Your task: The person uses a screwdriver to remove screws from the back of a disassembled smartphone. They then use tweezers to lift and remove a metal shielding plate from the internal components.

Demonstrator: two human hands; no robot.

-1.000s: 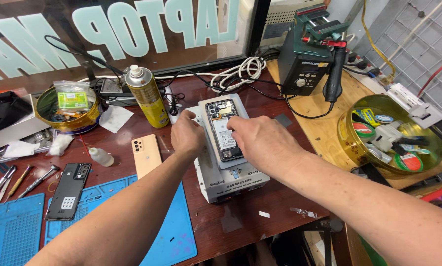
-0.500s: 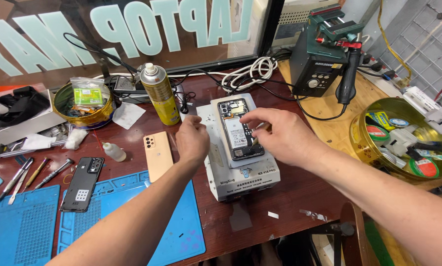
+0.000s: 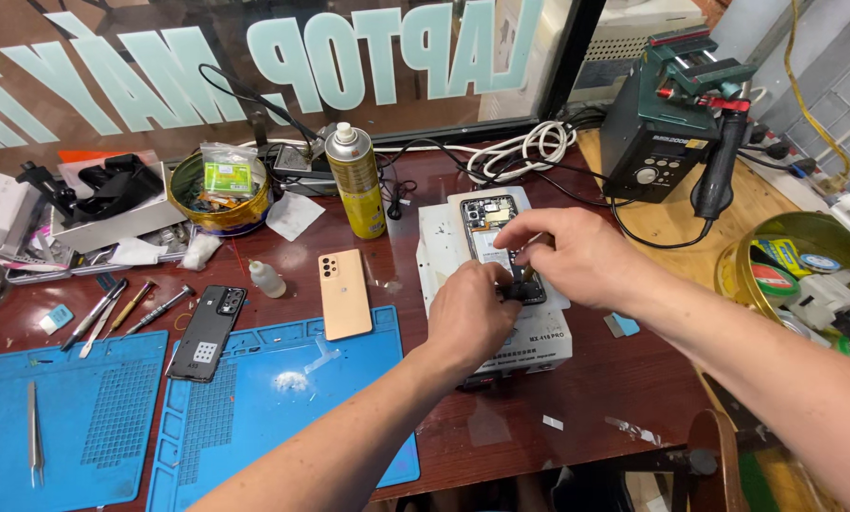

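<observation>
Currently: opened phone (image 3: 489, 228), back cover off, lies on white heating block (image 3: 501, 313) mid-surface. Both hands pinch at its lower end, left hand (image 3: 472, 318), right hand (image 3: 567, 256); what they pinch is hidden. Peach cover (image 3: 343, 292) lies apart. Disassembly apparently partway; internals in place.

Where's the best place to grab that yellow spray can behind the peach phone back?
Take the spray can around its mid-body, coming from the front right. It stands upright, the round wall suits a wrap grip, and cables crowd its back and right side, while the gold tin sits to its left.

Spray can (image 3: 357, 183), peach phone back (image 3: 345, 293), blue mats (image 3: 264, 398).
</observation>
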